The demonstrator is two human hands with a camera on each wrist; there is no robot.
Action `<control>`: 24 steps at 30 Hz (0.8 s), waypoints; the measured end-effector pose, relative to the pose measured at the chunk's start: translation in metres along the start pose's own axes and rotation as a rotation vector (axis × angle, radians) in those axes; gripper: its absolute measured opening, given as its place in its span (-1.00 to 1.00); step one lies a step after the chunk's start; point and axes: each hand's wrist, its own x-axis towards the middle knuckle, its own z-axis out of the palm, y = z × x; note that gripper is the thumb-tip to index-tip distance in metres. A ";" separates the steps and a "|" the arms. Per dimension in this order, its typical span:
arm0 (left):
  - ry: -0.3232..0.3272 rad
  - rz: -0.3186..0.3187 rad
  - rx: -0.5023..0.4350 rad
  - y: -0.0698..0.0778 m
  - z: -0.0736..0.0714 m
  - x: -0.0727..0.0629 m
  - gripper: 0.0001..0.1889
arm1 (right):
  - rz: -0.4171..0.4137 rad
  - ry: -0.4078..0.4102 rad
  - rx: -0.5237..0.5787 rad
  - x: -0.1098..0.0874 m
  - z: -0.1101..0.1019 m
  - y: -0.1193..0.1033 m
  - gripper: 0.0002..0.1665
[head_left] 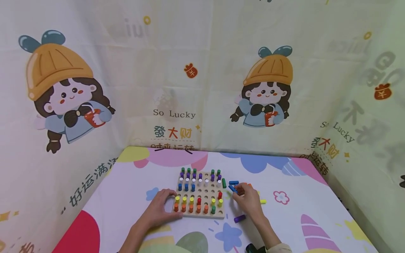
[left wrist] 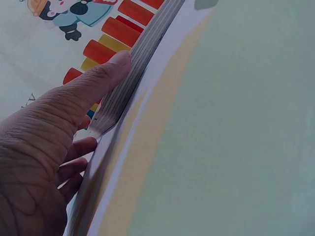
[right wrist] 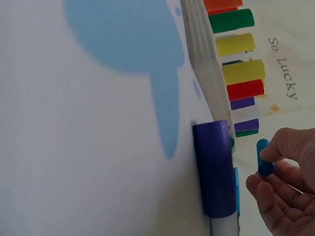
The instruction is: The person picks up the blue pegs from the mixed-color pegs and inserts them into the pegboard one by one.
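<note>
A wooden pegboard carries rows of coloured pegs, with several bare holes in the middle and right rows. My left hand touches its front left corner; in the left wrist view the thumb lies straight against the front edge, near the orange-red pegs. To the right of the board, my right hand pinches a blue peg between thumb and fingers, slightly above the table. Behind the held peg, another blue peg lies on the table.
A green peg lies along the board's right side. A purple peg is nearer the front, large in the right wrist view. Yellow and orange pegs show partly behind my right hand. Printed cloth walls surround the table.
</note>
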 end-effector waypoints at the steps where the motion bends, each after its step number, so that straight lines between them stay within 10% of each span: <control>1: -0.001 0.002 0.003 0.000 0.000 0.000 -0.19 | -0.009 0.006 0.007 0.000 0.000 -0.001 -0.80; 24: 0.002 0.018 0.004 -0.001 -0.001 0.001 -0.21 | -0.064 -0.015 0.145 -0.003 0.004 -0.036 -0.78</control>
